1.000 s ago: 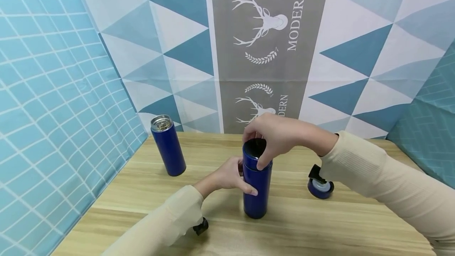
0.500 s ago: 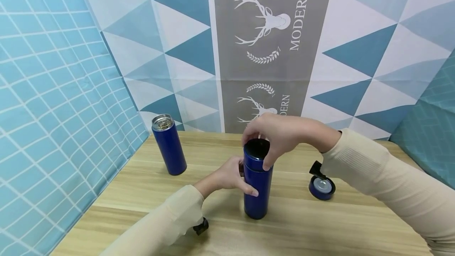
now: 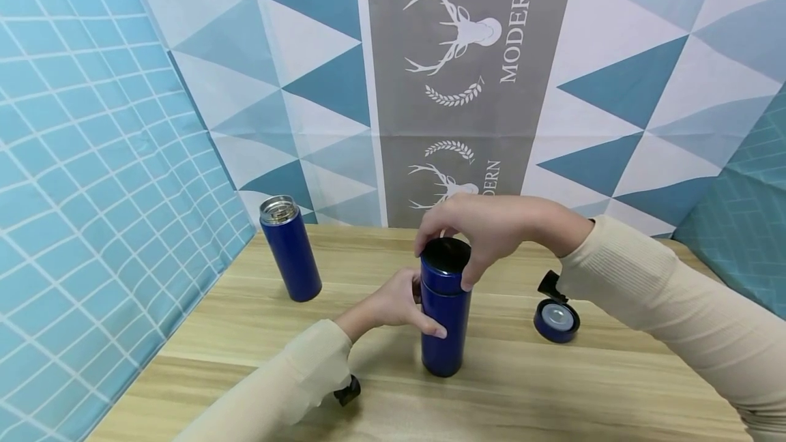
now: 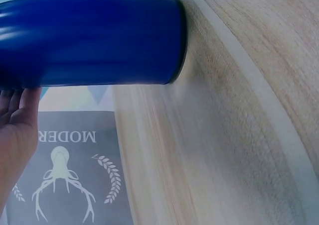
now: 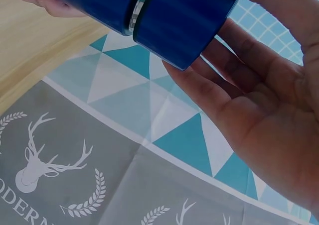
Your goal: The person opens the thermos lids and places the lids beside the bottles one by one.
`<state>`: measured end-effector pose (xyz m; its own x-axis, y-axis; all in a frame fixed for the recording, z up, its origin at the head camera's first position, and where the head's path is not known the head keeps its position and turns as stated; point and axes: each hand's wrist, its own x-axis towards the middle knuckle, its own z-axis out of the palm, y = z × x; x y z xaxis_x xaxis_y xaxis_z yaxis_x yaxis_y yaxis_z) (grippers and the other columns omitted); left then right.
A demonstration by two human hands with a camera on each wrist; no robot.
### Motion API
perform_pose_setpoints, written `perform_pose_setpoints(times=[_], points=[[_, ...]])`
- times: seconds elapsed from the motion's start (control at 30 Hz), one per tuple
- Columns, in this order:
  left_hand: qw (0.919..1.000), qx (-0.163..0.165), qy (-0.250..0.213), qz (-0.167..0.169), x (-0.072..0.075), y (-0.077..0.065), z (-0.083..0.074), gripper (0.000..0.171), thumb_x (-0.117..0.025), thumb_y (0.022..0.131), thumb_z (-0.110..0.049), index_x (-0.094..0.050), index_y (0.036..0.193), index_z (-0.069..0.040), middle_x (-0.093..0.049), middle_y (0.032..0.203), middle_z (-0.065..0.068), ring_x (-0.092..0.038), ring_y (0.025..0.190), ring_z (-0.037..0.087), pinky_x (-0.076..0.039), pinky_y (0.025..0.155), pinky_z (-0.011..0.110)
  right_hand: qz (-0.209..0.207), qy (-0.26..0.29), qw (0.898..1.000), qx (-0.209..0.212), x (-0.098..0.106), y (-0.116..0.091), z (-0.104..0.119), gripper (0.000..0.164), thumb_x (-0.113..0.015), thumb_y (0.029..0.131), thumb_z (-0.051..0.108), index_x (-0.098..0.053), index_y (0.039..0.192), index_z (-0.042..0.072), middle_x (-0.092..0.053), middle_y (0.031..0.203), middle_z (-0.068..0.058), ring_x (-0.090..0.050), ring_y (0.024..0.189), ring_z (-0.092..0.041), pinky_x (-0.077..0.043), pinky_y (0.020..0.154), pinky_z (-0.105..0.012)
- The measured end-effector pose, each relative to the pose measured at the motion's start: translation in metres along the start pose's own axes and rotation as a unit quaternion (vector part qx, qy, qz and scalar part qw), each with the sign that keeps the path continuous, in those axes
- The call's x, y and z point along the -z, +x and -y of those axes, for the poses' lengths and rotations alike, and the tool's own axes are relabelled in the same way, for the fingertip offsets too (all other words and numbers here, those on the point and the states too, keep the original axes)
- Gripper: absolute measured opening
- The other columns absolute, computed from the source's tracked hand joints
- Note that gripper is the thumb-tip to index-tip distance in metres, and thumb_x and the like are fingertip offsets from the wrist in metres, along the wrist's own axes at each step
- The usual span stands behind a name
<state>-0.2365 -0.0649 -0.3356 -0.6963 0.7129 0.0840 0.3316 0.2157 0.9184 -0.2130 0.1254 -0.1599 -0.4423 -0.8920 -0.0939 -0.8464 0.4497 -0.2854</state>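
Observation:
A blue thermos (image 3: pixel 443 343) stands upright on the wooden table, with my left hand (image 3: pixel 398 302) gripping its body, thumb across the front. From above, my right hand (image 3: pixel 482 227) holds the blue lid (image 3: pixel 442 281) by its rim, fingers at the far side and thumb at the near right. The lid's top looks dark and hollow. In the right wrist view, a narrow gap with a silvery ring (image 5: pixel 141 6) shows between lid and body. The left wrist view shows the thermos's lower body (image 4: pixel 114 38) and the fingertips (image 4: pixel 31 99) of my left hand against its side.
A second blue thermos (image 3: pixel 291 254), lidless with a steel mouth, stands at the back left. A small blue cap (image 3: pixel 557 319) with a pale inside lies on the right, near my right sleeve (image 3: pixel 651 299). Patterned cloth (image 3: pixel 454 108) hangs behind the table.
My right thumb has shifted rightward along the lid's rim as that hand turns slightly. The left hand keeps its grip and the thermos stays in place.

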Motion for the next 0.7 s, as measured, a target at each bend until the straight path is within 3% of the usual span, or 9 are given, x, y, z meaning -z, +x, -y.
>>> perform_pose_setpoints(times=[0.7], points=[[0.9999,0.003,0.007,-0.013,-0.001,0.000,0.000,0.057,-0.081,0.066,-0.002,-0.059,0.119,-0.001,-0.068,0.116,0.020,-0.067,0.089,0.004,-0.056,0.085,0.024,0.017,0.044,0.999,0.004,-0.001,0.001,-0.011,0.058,-0.083,0.069,0.007,-0.060,0.121,0.017,-0.061,0.120,0.004,-0.057,0.113,-0.013,-0.049,0.104,-0.040]])
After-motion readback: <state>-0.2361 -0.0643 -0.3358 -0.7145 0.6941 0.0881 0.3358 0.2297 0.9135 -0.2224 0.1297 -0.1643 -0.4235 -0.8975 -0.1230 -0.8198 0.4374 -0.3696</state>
